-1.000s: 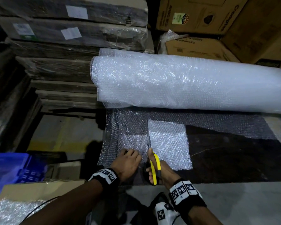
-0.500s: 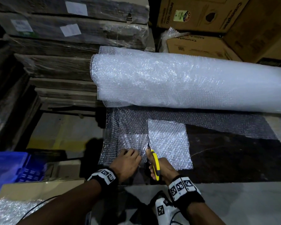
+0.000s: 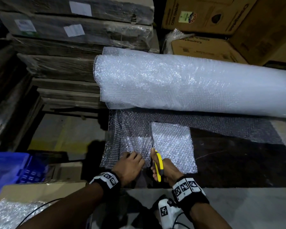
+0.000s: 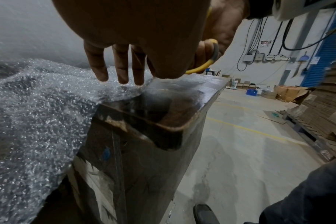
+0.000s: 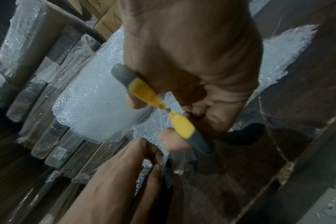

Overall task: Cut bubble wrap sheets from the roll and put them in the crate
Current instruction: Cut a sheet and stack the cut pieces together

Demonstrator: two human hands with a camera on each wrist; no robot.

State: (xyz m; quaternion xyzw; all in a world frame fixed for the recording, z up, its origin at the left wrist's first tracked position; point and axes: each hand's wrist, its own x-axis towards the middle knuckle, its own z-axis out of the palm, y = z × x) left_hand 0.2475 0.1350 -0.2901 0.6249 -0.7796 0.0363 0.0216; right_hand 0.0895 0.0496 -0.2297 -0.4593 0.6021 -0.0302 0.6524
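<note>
While cutting: both hands work at the worktop [image 3: 238, 162] edge.
Left hand [image 3: 128, 167]: fingers straight, pressing bubble wrap [image 3: 132, 142].
Right hand [image 3: 165, 171]: gripping scissors [image 3: 158, 164].

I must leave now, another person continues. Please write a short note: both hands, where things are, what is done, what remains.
Left hand: fingers pressing the unrolled bubble wrap flat on the dark table.
Right hand: grips the yellow scissors, blades in the wrap, cutting toward the roll.
Done: cut started at the near edge; one loose sheet lies right of it.
Left: finish the cut, put sheets in the crate.
</note>
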